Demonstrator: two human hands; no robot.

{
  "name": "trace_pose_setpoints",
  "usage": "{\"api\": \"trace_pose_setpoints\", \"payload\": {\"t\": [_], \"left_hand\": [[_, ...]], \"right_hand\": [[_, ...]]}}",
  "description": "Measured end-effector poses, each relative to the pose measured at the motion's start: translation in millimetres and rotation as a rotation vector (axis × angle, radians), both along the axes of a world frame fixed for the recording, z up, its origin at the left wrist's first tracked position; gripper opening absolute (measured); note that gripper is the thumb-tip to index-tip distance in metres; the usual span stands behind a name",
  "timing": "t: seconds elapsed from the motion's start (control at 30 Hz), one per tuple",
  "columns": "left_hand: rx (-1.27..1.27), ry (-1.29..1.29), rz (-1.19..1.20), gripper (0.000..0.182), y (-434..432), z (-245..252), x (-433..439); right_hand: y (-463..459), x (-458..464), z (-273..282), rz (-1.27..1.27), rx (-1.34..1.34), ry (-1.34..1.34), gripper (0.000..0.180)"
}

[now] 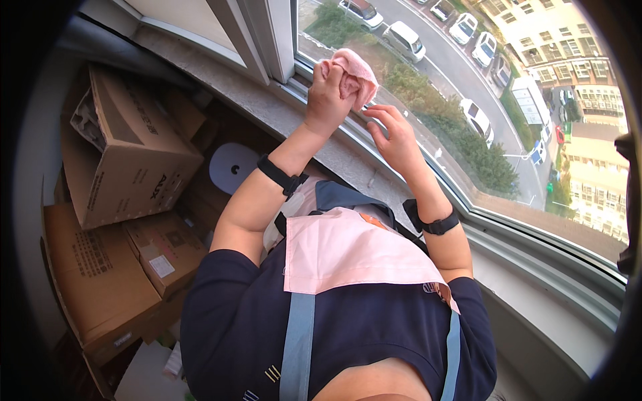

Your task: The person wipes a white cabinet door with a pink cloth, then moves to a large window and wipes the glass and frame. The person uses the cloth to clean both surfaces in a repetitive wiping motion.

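My left hand [327,103] is closed around a crumpled pink cloth [362,75], held up by the window glass [426,70] close to the window frame [276,40]. Whether the cloth presses on the pane cannot be told. Just right of it, my right hand [396,134] holds nothing, its fingers spread and slightly bent. Its fingertips come near the lower edge of the cloth and the glass. Below both hands run the metal window track [351,129] and the stone sill [281,113].
Cardboard boxes [145,160] are stacked at my left, a tilted one on top of a larger box [100,285]. A round white disc-like object [233,168] lies behind them. My pink apron [351,250] hangs close to the sill. Parked cars [404,40] show far below outside.
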State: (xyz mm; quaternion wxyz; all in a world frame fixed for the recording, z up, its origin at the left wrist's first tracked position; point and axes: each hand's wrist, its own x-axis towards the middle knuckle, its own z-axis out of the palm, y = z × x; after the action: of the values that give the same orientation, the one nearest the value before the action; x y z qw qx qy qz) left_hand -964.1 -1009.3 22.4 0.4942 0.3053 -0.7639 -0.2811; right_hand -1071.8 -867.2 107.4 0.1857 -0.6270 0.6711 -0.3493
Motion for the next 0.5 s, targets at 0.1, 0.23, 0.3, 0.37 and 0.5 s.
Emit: {"api": "trace_pose_setpoints", "payload": {"t": [0.1,0.23,0.3,0.37,0.5], "left_hand": [[-0.099,-0.001,0.055,0.039,-7,13,-6],[-0.073,-0.05,-0.023,0.038,-8,28,-16],[-0.087,-0.07,-0.092,0.037,9,35,-18],[-0.152,-0.039,-0.139,0.035,34,45,-18],[-0.338,0.087,-0.156,0.032,45,72,-18]], "right_hand": [[5,-3,1,-0.031,-0.023,-0.017,0.022],[13,-6,0,-0.109,-0.076,-0.062,0.021],[17,-8,0,-0.137,-0.074,-0.106,0.022],[23,-9,1,-0.14,-0.077,-0.054,0.019],[34,-10,7,-0.132,-0.082,-0.045,0.017]]}}
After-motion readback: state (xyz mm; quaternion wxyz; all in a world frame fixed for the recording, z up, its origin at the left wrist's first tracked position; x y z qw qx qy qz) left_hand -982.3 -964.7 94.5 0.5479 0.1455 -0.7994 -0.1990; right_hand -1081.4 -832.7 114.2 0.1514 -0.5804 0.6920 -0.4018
